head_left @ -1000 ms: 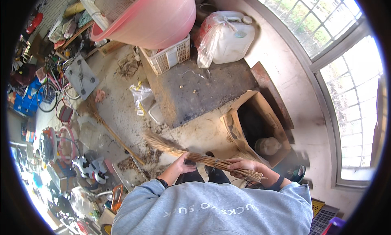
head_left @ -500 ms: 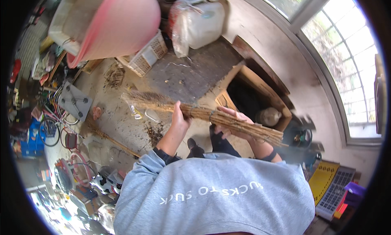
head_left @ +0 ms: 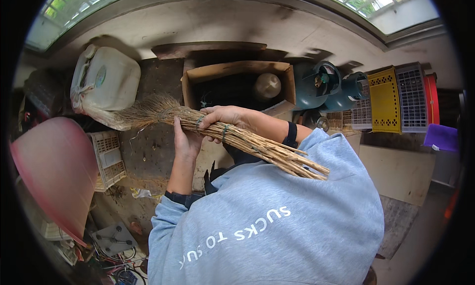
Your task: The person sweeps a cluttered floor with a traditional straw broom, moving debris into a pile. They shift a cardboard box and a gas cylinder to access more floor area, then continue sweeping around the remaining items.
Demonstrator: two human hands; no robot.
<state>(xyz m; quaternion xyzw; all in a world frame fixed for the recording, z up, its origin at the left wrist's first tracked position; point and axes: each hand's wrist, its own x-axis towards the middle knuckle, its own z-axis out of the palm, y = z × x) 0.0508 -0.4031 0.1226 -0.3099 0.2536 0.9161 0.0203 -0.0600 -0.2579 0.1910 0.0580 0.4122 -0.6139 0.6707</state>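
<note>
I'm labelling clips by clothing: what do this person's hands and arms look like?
The left hand and right hand show no gloves. A dark band circles the left forearm, and a black wristband the right. The loose sleeves belong to a light grey-blue sweatshirt with white lettering.

The twig broom (head_left: 257,144) now has its bristle end closer to the cardboard box (head_left: 222,70). By that box's near side, the right grip (head_left: 226,117) sits nearer the left grip (head_left: 187,142). Gas cylinders (head_left: 305,87) show more clearly right of the box.
</note>
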